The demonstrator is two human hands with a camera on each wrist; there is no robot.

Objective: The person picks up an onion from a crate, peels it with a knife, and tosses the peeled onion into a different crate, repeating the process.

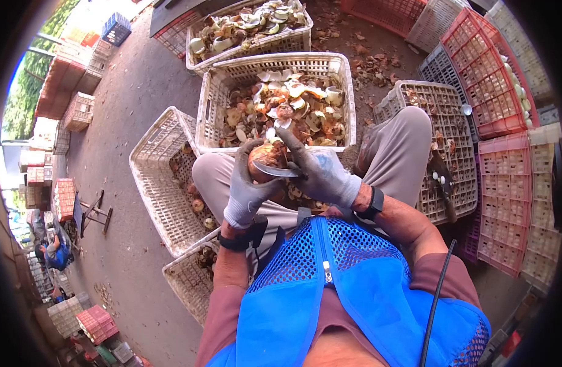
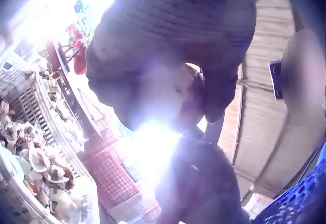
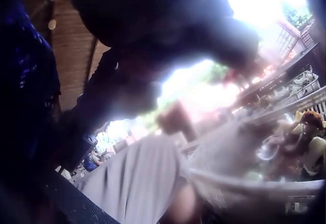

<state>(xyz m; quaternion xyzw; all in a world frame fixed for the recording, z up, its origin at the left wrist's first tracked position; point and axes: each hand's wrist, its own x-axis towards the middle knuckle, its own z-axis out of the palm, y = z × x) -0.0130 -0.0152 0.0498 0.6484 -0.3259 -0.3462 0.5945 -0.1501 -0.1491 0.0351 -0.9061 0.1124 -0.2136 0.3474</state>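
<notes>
My gloved left hand (image 1: 245, 189) grips a brown-skinned onion (image 1: 266, 159) above the lap. In my gloved right hand (image 1: 327, 176) is a small knife with a curved blade (image 1: 273, 170), lying across the onion's lower side. The right thumb and forefinger reach close to the onion's right side. Just beyond both hands stands a white crate (image 1: 281, 57) of onion skins and pale outer layers (image 1: 287, 104). In the left wrist view, glare and the grey glove (image 2: 168, 40) hide most of the onion. The right wrist view is dark and blurred around the hand.
A tilted white crate (image 1: 147, 162) with a few onions (image 1: 198, 204) stands left of the knees. Another peel-filled crate (image 1: 250, 58) is at the back. Right of the right knee sits an upturned crate (image 1: 464, 165), beside stacked red crates (image 1: 480, 73). Peels litter the ground.
</notes>
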